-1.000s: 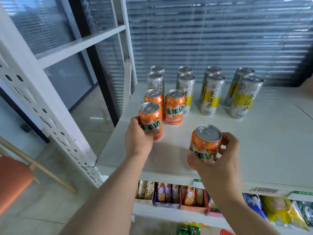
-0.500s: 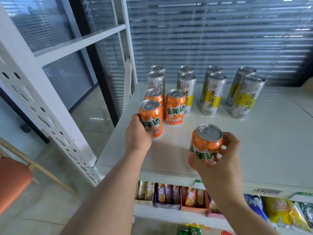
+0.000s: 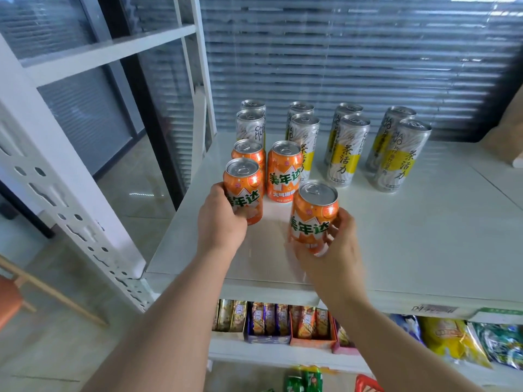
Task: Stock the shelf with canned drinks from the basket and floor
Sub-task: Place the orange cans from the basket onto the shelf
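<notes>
Since a second ago, your right hand [image 3: 336, 250] had carried its orange aluminium drink can [image 3: 314, 216] forward and leftward, away from the front lip of the white flat shelf board [image 3: 396, 236]. Your left hand [image 3: 219, 222] had hardly shifted.

Right hand: fingers and thumb were curled round the lower half of that can, clamped firm. The can was upright, long axis near vertical, with the pull-tab top showing. Its base was hidden behind your fingers, so you could not tell whether it touched the board.

Left hand: wrapped round a matching orange can [image 3: 243, 190] at the front of the left column. This one stood just ahead of a third orange can [image 3: 249, 149].

Outward: a fourth orange can [image 3: 283, 171] stood free in the second column, just beside your left hand's can. It was just behind and left of the can in your right hand.

Relation that mattered: the open spot lay directly in front of that fourth can, to the right of your left hand's can. Your right-hand can sat slightly right of that spot, and your right hand was the nearer one. Judged: a short move left would seat it, and the risk was clipping the fourth can.

Beyond: tall slim silver-and-yellow cans [image 3: 343, 151] stood in pairs toward the back. Boxed snack packs [image 3: 283, 321] filled the shelf below.
</notes>
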Action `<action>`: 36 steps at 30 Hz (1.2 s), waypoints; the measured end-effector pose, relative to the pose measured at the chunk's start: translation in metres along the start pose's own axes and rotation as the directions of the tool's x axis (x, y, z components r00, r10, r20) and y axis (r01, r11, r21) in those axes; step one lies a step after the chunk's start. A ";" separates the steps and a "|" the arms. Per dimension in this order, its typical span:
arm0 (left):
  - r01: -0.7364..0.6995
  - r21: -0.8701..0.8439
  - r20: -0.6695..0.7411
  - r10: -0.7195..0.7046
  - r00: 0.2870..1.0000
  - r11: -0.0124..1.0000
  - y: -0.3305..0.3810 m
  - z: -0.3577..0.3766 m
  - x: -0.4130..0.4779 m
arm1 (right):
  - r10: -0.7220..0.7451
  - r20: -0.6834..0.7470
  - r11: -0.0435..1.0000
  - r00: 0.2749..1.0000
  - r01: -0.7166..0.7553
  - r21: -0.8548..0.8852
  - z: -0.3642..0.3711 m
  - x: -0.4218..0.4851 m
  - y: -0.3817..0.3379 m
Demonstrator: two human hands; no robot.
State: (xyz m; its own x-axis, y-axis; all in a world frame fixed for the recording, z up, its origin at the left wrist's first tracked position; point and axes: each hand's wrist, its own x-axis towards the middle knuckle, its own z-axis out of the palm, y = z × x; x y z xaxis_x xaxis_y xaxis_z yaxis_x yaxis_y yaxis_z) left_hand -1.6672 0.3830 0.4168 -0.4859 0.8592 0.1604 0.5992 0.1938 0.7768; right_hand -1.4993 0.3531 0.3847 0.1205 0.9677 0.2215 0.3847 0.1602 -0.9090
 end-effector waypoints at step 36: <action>-0.049 -0.032 0.050 0.050 0.997 0.998 -0.006 -0.002 0.001 | 0.074 0.211 0.997 0.975 -0.067 -0.040 0.036 0.051 0.003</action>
State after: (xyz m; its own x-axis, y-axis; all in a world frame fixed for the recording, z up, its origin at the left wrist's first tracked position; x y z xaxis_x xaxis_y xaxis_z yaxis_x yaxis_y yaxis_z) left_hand -1.6725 0.3816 0.4138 -0.4230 0.8902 0.1690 0.6017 0.1364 0.7870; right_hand -1.5254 0.4099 0.3808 -0.0472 0.9961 0.0741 0.4116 0.0870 -0.9072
